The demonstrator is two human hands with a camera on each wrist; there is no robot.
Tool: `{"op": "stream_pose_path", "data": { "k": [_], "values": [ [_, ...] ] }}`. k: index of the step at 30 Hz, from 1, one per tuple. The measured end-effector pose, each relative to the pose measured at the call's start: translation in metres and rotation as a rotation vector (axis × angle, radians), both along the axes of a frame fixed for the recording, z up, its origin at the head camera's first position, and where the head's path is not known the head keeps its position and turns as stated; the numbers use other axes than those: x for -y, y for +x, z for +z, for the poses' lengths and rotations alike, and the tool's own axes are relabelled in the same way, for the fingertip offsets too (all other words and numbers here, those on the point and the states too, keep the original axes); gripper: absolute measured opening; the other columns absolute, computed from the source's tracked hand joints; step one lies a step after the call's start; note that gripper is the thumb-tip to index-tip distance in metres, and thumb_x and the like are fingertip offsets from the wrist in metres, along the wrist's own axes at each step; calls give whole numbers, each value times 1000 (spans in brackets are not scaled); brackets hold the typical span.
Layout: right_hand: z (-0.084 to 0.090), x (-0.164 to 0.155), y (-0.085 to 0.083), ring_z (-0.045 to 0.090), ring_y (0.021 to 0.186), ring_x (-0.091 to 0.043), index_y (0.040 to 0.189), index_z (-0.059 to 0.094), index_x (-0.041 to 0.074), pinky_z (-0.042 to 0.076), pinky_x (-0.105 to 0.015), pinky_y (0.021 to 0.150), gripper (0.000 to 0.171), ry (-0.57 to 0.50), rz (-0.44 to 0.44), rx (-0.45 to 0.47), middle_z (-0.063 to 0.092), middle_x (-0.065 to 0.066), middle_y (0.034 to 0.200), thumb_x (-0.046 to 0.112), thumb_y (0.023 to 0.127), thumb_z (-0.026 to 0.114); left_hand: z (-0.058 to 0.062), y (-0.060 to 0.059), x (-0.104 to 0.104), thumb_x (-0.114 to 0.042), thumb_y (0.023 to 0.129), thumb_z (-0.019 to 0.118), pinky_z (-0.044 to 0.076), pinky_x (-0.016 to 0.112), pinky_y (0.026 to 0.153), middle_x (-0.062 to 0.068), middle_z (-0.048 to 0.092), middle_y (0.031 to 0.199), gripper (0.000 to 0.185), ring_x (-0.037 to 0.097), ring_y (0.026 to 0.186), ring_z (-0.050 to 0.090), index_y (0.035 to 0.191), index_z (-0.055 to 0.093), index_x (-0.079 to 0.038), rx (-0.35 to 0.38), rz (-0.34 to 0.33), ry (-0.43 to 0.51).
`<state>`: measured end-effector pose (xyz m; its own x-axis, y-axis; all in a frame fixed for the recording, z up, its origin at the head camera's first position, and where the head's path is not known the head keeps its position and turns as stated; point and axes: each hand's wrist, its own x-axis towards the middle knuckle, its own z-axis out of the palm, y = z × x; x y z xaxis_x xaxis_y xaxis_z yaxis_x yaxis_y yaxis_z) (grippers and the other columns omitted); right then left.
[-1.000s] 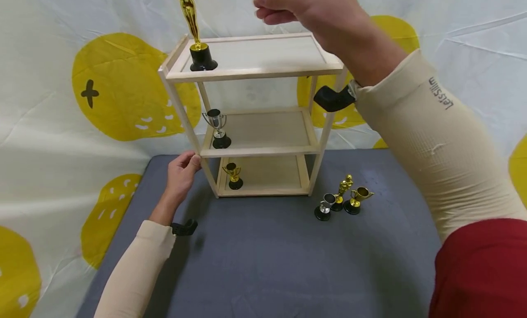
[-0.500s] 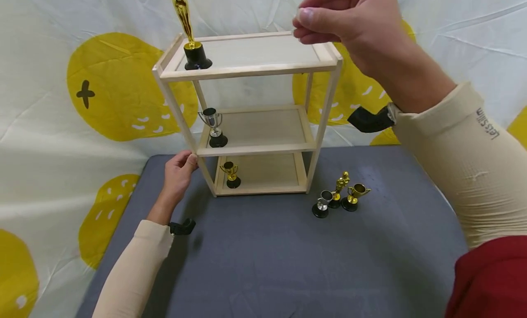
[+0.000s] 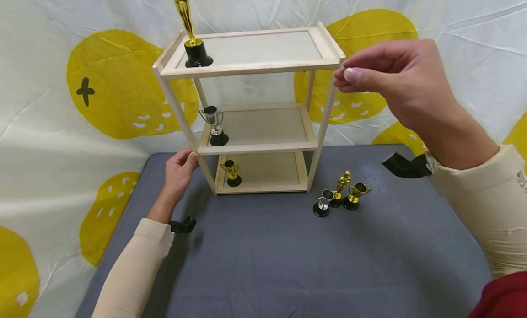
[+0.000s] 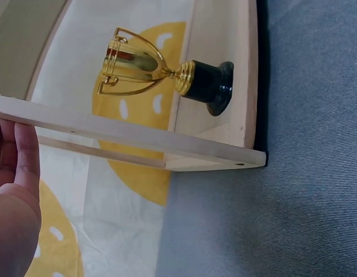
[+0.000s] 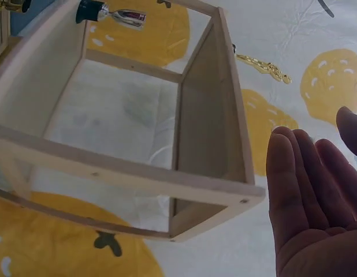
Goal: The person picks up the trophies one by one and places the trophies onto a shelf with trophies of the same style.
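In the head view, a light wooden three-tier shelf (image 3: 255, 149) stands on the grey cloth. My left hand (image 3: 179, 171) holds its left front post at about middle-shelf height; the left wrist view shows the fingers (image 4: 27, 153) against the post. My right hand (image 3: 405, 82) is raised by the top right corner, holding nothing, its thumb apart from the fingers in the right wrist view. A gold figure trophy (image 3: 187, 23) stands at the top tier's left, its head cut off. Below it are a silver cup trophy (image 3: 214, 125) and, on the bottom, a small gold cup trophy (image 3: 232, 172).
Right of the shelf, a small silver cup (image 3: 324, 202), a gold figurine (image 3: 341, 187) and a gold cup (image 3: 356, 195) stand close together on the grey cloth (image 3: 263, 258). A white sheet with yellow patterns (image 3: 131, 84) hangs behind and at the left.
My right hand has moved right and down, from above the top tier to beside its right corner. My left hand stays at the post, and the trophies keep their places.
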<state>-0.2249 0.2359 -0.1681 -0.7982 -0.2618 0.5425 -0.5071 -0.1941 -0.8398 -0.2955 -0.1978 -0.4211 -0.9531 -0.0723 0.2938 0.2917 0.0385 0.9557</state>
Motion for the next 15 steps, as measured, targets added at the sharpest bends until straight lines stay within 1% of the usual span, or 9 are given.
{"op": "stream_pose_path", "data": {
  "k": [3, 6, 9, 11, 15],
  "values": [
    [-15, -12, 8, 80, 82, -28, 103, 70, -21, 64, -33, 82, 16, 10, -37, 22, 80, -20, 92, -22, 87, 67, -1, 1, 0, -12, 104, 60, 60, 14, 84, -16, 71, 90, 14, 2, 86, 67, 110, 73, -15, -1, 3, 3],
    [-30, -24, 16, 80, 83, -27, 104, 70, -21, 64, -30, 83, 17, 16, -73, 52, 80, -19, 93, -22, 88, 67, 0, 0, 1, -13, 105, 60, 60, 14, 84, -17, 71, 90, 16, 2, 86, 66, 113, 72, -8, 1, 7, -14],
    [-47, -35, 23, 80, 84, -25, 104, 70, -21, 64, -28, 82, 18, 32, -114, 66, 80, -18, 93, -22, 87, 67, 1, -2, 2, -16, 105, 61, 59, 13, 84, -19, 71, 90, 22, 2, 87, 65, 117, 69, 1, 3, 15, -34],
    [-58, -41, 26, 80, 84, -23, 105, 69, -21, 64, -26, 81, 18, 62, -146, 66, 81, -16, 93, -22, 87, 68, 2, -4, 2, -17, 105, 61, 59, 13, 84, -20, 71, 91, 27, 1, 88, 66, 120, 68, 5, 6, 19, -41],
    [-85, -52, 34, 79, 86, -18, 109, 69, -19, 63, -20, 79, 22, 167, -220, 91, 81, -11, 96, -18, 87, 71, 0, -3, 1, -18, 105, 60, 59, 13, 85, -21, 70, 92, 33, 0, 90, 67, 123, 65, 9, 22, 19, -44]
  ]
}}
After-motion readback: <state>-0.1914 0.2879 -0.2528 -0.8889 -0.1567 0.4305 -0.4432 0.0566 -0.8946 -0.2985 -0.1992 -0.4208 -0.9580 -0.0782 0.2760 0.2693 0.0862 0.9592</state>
